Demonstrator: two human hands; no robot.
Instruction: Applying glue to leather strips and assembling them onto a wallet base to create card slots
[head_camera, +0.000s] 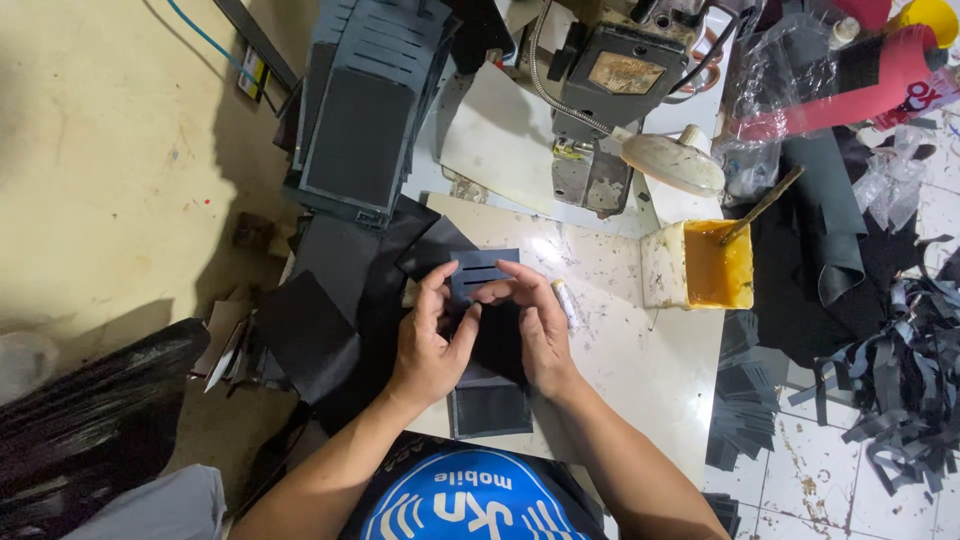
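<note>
Both hands, left hand (428, 345) and right hand (535, 325), form a narrow grip on one slotted dark leather panel (483, 272), held just above the desk (640, 360). One flat panel (490, 408) lies below the grip, seemingly handled already. Above-left waits one stack of slotted panels (365, 110), apparently unworked; right stands one glue tub (712, 265).

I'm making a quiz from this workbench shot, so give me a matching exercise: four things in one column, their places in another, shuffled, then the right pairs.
Things:
1. slotted dark panel
2. glue tub
3. stack of slotted panels
4. pile of dark strips

Places:
A. on the tiled floor, far right
B. between the fingertips of both hands
C. right edge of the worktable, stick standing in it
D. top left, beside the sewing machine

Pairs: 1-B, 2-C, 3-D, 4-A
</note>
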